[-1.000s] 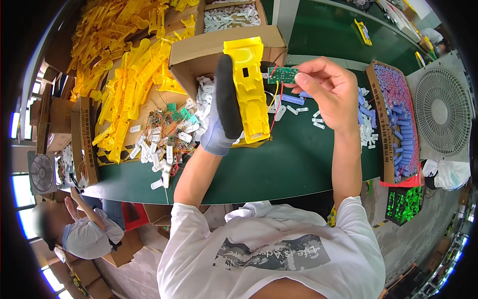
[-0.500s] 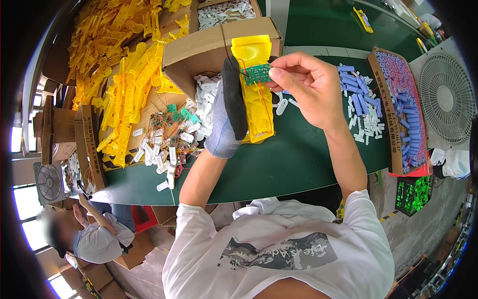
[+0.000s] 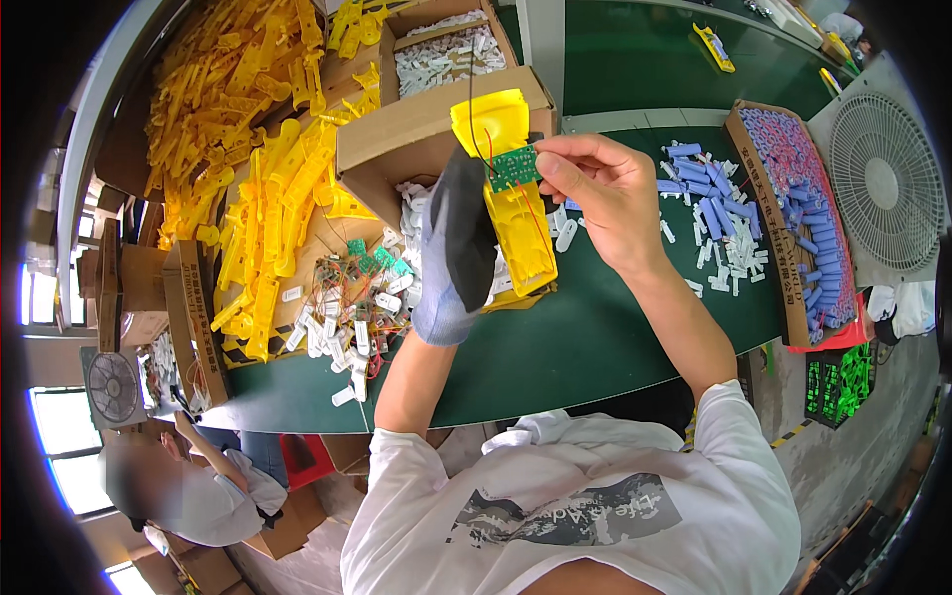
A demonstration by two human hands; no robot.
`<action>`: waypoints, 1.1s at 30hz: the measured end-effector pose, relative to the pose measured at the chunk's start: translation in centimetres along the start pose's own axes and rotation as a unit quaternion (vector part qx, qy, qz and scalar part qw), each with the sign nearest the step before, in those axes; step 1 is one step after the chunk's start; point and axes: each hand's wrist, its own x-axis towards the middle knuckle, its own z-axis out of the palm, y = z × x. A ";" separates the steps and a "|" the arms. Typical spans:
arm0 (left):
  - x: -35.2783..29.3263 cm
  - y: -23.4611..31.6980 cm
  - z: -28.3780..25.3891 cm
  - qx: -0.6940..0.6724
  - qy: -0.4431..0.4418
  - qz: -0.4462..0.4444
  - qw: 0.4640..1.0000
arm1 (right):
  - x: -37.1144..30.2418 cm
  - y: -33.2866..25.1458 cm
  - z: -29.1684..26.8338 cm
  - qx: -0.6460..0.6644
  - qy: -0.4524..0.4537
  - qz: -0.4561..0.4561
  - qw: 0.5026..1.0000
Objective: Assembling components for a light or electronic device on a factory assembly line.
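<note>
Above a green worktable point(image 3: 595, 342), a small green circuit board point(image 3: 514, 171) trailing thin red and dark wires is held in front of a long yellow plastic shell point(image 3: 524, 243); whether the two touch cannot be told. The right hand point(image 3: 603, 193), bare, pinches the board's right edge between thumb and forefinger. The left hand point(image 3: 458, 238), in a dark-palmed glove with a blue-grey cuff, is clamped on the shell, its fingers partly hidden behind it. Just beyond the shell, a cardboard box point(image 3: 387, 159) lies open, white pieces spilling from its mouth. To the left, white parts point(image 3: 342, 342) lie tangled with wires and more small boards, beside a heap of yellow shells point(image 3: 288, 188). To the right, blue cylinders point(image 3: 712, 203) lie scattered among white pieces, near a carton point(image 3: 767, 233) packed with pink and blue cylinders and a large fan point(image 3: 886, 183). At lower left, another person point(image 3: 213, 506) sits near a second fan point(image 3: 113, 385).
</note>
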 end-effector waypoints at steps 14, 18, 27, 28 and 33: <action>-0.4 0.0 0.9 0.191 0.034 0.040 0.980 | -0.4 1.1 0.6 -0.134 0.039 -0.043 0.989; -0.2 -0.2 1.0 0.166 0.035 0.037 0.985 | -0.5 0.8 0.3 -0.263 -0.011 -0.161 0.951; -0.3 -0.3 0.5 0.116 0.045 0.027 0.992 | -0.5 1.1 0.7 -0.320 -0.027 -0.173 0.931; -0.1 -0.4 0.6 0.103 0.044 0.032 0.993 | -0.4 1.1 0.6 -0.315 -0.027 -0.178 0.932; 0.1 -0.9 0.3 0.173 0.055 0.085 0.980 | -0.5 1.4 1.4 -0.291 -0.012 -0.195 0.936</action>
